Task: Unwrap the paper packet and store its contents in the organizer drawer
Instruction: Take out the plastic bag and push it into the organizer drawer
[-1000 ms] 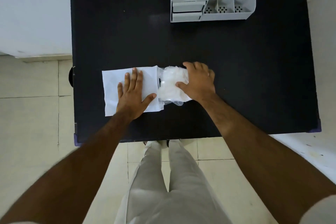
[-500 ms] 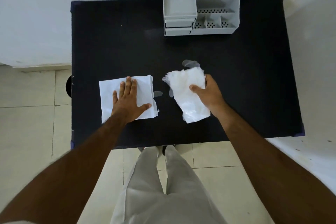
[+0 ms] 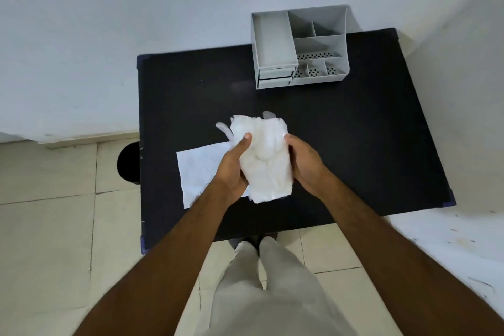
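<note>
The unwrapping looks finished. The paper wrapper lies flat and open on the black worktop, partly under the left forearm, and what it held is lifted clear of it: a soft white bundle of thin plastic gloves, with loose translucent finger ends showing at its far edge. The left hand is clamped on the bundle's left side, thumb pressed across its front; the right hand is closed on its right side, thumb at the upper edge. Both hands hold it just above the worktop, near its middle.

The step in hand seems to be gathering the bundle before storing it. The next move probably calls for freeing one hand: the grey organizer stands well beyond the hands and a little to their right, at the far edge of the worktop against the wall, and its two small drawers face the person and look shut. One would need pulling open while the other hand keeps the limp bundle compact enough to fit.

Between the hands and the organizer the worktop is bare, so the reach forward is unobstructed. The near edge lies close behind the wrists, and the wrapper sits close to the left edge.
</note>
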